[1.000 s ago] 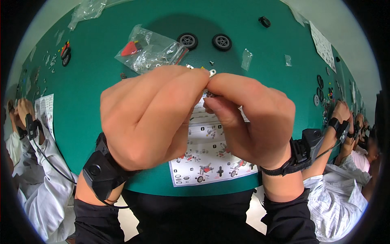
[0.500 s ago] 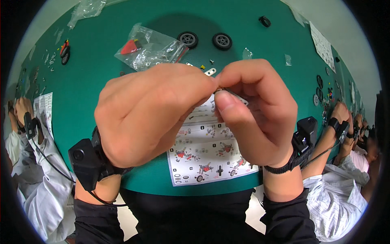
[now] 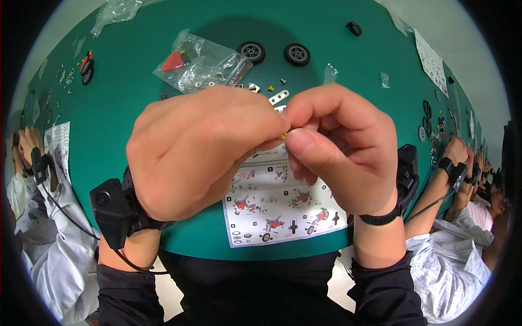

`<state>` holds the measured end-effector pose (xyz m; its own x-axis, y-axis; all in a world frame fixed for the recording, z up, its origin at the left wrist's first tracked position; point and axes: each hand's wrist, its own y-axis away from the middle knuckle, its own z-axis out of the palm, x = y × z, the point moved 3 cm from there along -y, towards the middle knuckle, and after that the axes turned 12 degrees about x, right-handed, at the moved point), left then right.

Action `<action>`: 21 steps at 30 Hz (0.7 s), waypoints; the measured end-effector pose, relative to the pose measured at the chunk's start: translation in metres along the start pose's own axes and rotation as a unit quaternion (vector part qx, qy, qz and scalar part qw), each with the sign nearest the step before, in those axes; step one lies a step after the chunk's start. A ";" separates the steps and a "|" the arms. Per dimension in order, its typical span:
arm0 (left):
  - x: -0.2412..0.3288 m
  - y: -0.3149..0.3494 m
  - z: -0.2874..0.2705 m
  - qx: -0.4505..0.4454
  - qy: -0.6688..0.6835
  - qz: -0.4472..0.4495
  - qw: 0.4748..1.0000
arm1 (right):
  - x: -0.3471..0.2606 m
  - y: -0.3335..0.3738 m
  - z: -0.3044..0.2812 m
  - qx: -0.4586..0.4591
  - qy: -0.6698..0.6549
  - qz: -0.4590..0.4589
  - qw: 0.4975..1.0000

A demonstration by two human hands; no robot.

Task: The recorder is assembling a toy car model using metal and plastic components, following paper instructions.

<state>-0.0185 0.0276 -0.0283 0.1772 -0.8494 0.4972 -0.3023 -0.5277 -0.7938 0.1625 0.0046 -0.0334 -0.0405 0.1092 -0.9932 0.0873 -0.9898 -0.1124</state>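
the white instruction sheet (image 3: 280, 207) bears printed step numbers (image 3: 270, 169) in small dark squares.

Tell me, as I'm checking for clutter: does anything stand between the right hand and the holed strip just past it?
Nothing visible blocks the strip at its right end: only green table shows between it and the right hand. A silvery piece shows just below the strip.

Green tabletop (image 3: 130, 70), broad rounded shadow (image 3: 272, 32) at far side; pale floor (image 3: 173, 296) below near edge.
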 end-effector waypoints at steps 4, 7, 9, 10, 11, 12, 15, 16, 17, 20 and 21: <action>-0.002 0.003 0.000 -0.010 0.037 -0.021 0.999 | 0.002 0.001 -0.001 -0.010 -0.051 0.079 0.995; 0.000 0.005 0.002 -0.001 0.054 -0.033 0.998 | 0.002 0.002 -0.001 -0.015 -0.070 0.104 0.992; 0.002 0.006 0.002 0.001 0.061 -0.043 0.997 | 0.000 0.003 0.001 -0.016 -0.076 0.121 0.990; 0.002 0.006 0.002 0.001 0.062 -0.046 0.997 | -0.001 0.003 0.003 -0.015 -0.079 0.132 0.988; 0.002 0.007 0.001 0.001 0.062 -0.050 0.997 | -0.001 0.003 0.003 -0.016 -0.077 0.133 0.988; 0.002 0.008 0.000 0.001 0.059 -0.051 0.997 | 0.000 0.004 0.005 -0.017 -0.077 0.134 0.988; 0.002 0.007 -0.003 -0.020 0.058 -0.050 0.997 | 0.002 0.004 0.005 -0.031 -0.070 0.135 0.988; 0.003 0.007 -0.005 -0.029 0.052 -0.052 0.997 | 0.001 0.003 0.004 -0.039 -0.071 0.156 0.984; 0.004 0.006 -0.006 -0.039 0.045 -0.054 0.997 | 0.001 0.003 0.003 -0.048 -0.073 0.177 0.980; 0.011 0.005 -0.009 -0.045 0.009 -0.066 0.997 | 0.006 0.005 -0.003 -0.075 -0.120 0.218 0.966; 0.013 0.004 -0.007 -0.035 0.003 -0.068 0.997 | 0.007 0.005 -0.004 -0.073 -0.120 0.218 0.966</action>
<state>-0.0245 0.0147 -0.0230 0.2155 -0.7693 0.6015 -0.3399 -0.6365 -0.6923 0.1664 0.0008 -0.0406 -0.1965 -0.3569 -0.9133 0.2878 -0.9114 0.2942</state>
